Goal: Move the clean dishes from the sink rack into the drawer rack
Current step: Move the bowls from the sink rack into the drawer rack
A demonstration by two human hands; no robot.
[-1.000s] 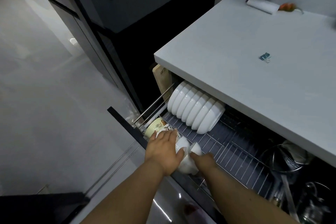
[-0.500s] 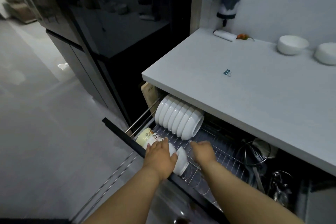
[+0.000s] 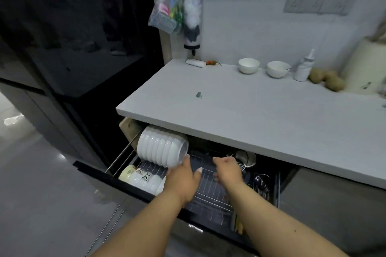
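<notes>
The drawer rack (image 3: 210, 191) is pulled out below the worktop. At its back left, several white bowls (image 3: 160, 149) stand on edge in a row. Along its front left lies a row of small white cups (image 3: 146, 180), with a cream mug (image 3: 127, 172) at the left end. My left hand (image 3: 183, 179) hovers over the rack just right of the cups, fingers relaxed and thumb spread, holding nothing. My right hand (image 3: 226, 170) is above the bare wire middle, fingers loosely curled and empty.
The grey worktop (image 3: 250, 115) overhangs the drawer's back. On it are two white bowls (image 3: 248, 65), a bottle (image 3: 304, 67), potatoes (image 3: 328, 80) and a small clip (image 3: 199, 95). A strainer (image 3: 246, 157) and utensils (image 3: 261, 183) fill the drawer's right side. A black fridge (image 3: 73, 48) stands left.
Both hands have let go of the small white cups, which now lie in the front row. The hands have lifted and moved right over the rack. My view has tilted up.
</notes>
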